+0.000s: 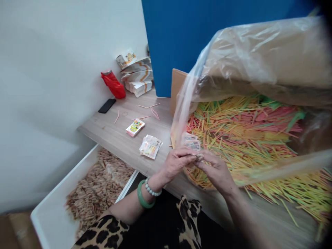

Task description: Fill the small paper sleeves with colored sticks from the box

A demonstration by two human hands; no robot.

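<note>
My left hand [178, 160] and my right hand [214, 169] meet at the table's front edge, fingers pinched together around a small bundle [199, 157] that is too small and blurred to name. Just behind my fingers lie some small printed packets [192, 141], partly covered by clear plastic. To the left of my hands sits a pile of printed packets [150, 147], and beyond it a stack of cards with a colourful picture [135, 127]. A large plastic-lined box [178, 83] on the right spills thin yellow, pink and green sticks [233, 131].
A white bin [52, 204] full of small brownish pieces stands below the table [109, 131] at the left. Farther back are a black phone [107, 105], a red pouch [114, 84], stacked papers [138, 76] and a few loose pink sticks [155, 113]. A blue panel [176, 38] rises behind.
</note>
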